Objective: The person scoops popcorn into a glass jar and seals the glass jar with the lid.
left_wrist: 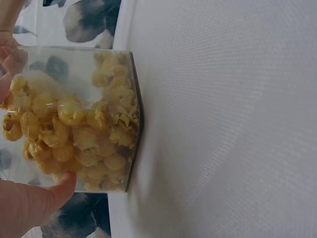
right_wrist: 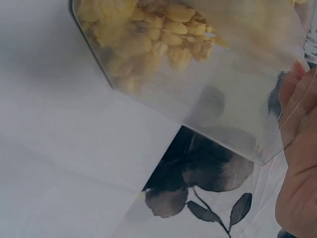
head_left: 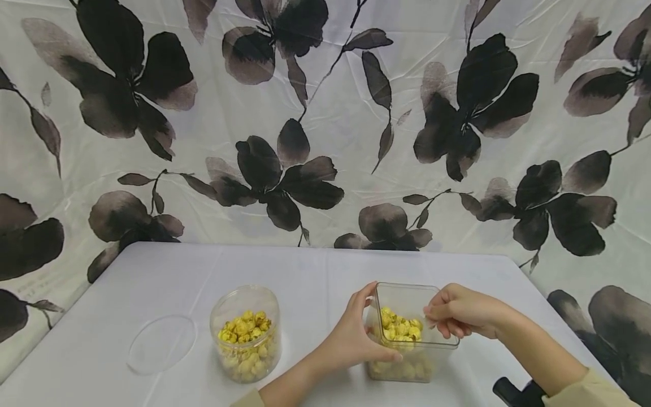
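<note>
A clear square container (head_left: 443, 360), part filled with yellow caramel popcorn (head_left: 398, 327), is tilted above the white table. My left hand (head_left: 351, 330) grips it from the left, the thumb across its near wall and the fingers at the far left corner. At the right side of its mouth is my right hand (head_left: 460, 311), fingers curled and thumb against them. They seem to pinch a whitish translucent piece (left_wrist: 43, 82), seen through the wall above the popcorn; its kind is unclear. Left of both hands stands a round clear jar (head_left: 245, 339) holding more popcorn.
A clear round lid (head_left: 161, 345) lies flat on the white tabletop (head_left: 300, 271), left of the jar. Something black (head_left: 516, 391) shows at the lower right, by the right forearm. A floral cloth (head_left: 356, 141) hangs behind the table.
</note>
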`<state>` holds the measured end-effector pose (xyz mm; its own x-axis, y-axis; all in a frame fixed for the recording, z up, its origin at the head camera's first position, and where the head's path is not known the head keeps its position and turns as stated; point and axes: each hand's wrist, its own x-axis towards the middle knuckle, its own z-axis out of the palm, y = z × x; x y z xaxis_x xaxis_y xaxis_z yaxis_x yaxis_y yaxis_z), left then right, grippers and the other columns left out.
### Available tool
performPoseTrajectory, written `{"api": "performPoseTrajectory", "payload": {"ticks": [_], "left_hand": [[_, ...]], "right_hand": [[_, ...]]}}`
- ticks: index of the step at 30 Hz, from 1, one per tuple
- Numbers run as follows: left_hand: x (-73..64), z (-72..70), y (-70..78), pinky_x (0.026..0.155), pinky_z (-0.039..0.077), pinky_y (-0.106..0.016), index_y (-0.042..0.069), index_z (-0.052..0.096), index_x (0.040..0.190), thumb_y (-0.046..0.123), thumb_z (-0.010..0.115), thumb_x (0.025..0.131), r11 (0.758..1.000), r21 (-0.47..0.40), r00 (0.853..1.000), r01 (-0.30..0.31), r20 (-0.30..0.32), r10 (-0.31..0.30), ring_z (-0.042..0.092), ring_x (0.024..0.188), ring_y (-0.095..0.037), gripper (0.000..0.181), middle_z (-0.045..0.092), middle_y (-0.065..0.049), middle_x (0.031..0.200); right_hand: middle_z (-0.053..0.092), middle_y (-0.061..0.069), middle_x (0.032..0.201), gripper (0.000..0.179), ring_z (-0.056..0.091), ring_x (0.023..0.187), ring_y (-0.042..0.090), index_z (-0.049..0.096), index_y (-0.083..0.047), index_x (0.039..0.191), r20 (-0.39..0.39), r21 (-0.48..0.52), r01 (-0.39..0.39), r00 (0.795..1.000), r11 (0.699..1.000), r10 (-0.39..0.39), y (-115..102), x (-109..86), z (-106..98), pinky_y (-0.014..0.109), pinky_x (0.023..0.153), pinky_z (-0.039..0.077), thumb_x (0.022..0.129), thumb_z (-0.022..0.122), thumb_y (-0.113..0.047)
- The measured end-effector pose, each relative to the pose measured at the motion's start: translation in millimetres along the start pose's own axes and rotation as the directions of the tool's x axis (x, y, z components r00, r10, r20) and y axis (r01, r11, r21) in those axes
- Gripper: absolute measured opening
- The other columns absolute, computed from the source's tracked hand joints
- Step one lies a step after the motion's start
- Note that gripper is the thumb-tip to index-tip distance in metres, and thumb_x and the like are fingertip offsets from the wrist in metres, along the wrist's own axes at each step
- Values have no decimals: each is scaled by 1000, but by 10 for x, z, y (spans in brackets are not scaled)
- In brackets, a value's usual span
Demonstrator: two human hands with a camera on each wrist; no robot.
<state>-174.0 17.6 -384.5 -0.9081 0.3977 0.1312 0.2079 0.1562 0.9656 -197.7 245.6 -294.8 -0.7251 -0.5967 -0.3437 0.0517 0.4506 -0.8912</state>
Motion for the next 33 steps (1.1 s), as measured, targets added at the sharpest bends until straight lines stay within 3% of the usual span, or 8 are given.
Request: {"api": "performPoseTrajectory", "payload": {"ticks": [14,22,33], "left_hand": [[23,-17,-5,94,43,-40,24,19,146,25,89,60,1000,3,1000,2,3,-2,27,132,-25,111,23,1,146],[32,-5,-21,93,44,-38,24,19,146,25,89,60,1000,-17,1000,3,7,-3,26,133,-25,111,23,0,146],[17,0,-13,91,44,-36,23,18,147,23,88,61,1000,-3,1000,-4,13,4,27,132,-25,111,22,-1,147]], "right_hand": [[54,-4,54,23,40,39,-2,61,2,75,39,63,-8,999,998,6,-9,-30,-13,10,40,32,93,49,-7],[55,-4,54,25,40,39,-2,62,6,76,15,74,-22,1000,997,21,-1,-62,-27,10,40,32,92,52,-10],[53,-5,54,25,40,37,-4,65,2,80,-68,108,-25,997,994,33,57,-129,-88,9,38,31,94,49,-11]]}}
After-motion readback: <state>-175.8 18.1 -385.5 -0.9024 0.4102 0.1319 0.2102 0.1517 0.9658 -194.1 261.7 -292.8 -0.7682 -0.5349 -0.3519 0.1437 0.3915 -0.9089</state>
